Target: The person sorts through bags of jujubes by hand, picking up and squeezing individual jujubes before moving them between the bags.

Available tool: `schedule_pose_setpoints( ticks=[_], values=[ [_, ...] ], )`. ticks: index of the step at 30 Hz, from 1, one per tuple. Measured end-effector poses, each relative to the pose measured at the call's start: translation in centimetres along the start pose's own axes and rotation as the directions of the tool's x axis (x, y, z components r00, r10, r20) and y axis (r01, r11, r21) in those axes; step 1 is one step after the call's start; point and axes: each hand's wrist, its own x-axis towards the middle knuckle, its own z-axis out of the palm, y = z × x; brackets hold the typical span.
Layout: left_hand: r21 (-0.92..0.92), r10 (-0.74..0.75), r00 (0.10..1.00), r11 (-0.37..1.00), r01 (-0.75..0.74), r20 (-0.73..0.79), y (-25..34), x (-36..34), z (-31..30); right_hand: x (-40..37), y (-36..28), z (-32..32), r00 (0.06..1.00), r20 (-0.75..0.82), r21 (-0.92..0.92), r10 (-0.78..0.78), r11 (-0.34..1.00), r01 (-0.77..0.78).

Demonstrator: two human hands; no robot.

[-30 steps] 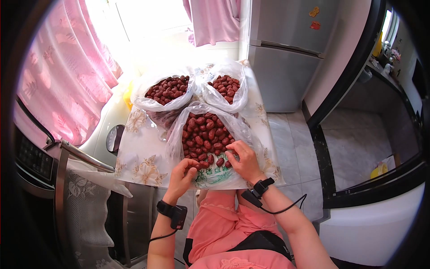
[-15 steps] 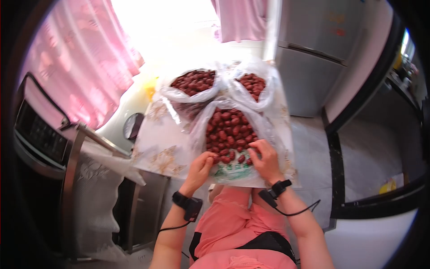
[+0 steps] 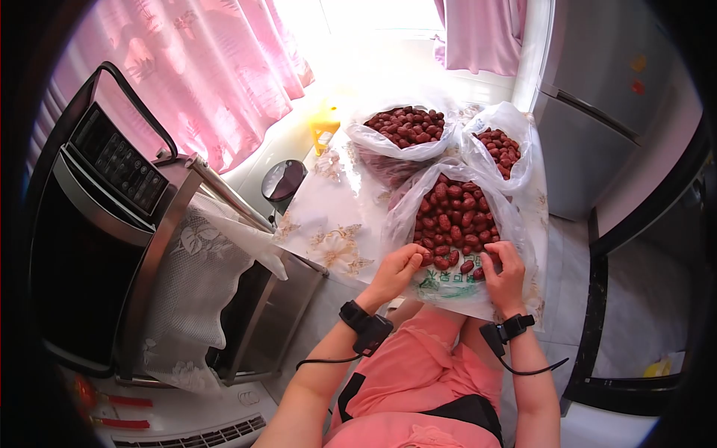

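Head view: left hand (image 3: 394,270) and right hand (image 3: 508,272), each grip tight on near rim of date bag (image 3: 448,287).

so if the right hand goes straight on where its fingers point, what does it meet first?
Most likely the red dates in the nearest bag: the right hand has its fingertips at that bag's rim, pointing into the pile. Whether they already touch is unclear.

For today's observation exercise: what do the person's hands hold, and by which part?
The left hand and right hand both grip the clear plastic bag of dark red dates at its near rim, one on each side.
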Motion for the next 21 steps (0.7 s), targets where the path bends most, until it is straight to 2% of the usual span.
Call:
schedule_pose_setpoints(
  ticks=[6,15,19,21],
  values=[
    [0.079,0.005,1.0,0.997,-0.004,-0.015,0.48,-0.04,0.11,0.02,0.16,0.0,1.0,0.002,-0.001,-0.009,1.0,0.009],
    [0.078,0.0,1.0,0.997,0.002,-0.026,0.5,0.0,0.19,-0.04,0.14,0.0,1.0,0.005,0.009,0.004,1.0,-0.004],
    [0.119,0.051,0.999,0.992,-0.051,0.003,-0.21,0.03,0.05,-0.06,0.26,-0.01,1.0,-0.002,-0.022,-0.008,1.0,0.008],
    [-0.127,-0.044,0.997,0.991,0.035,-0.067,-0.42,0.5,0.12,-0.07,0.24,-0.05,1.0,-0.008,-0.022,-0.007,1.0,0.007]
  ],
)
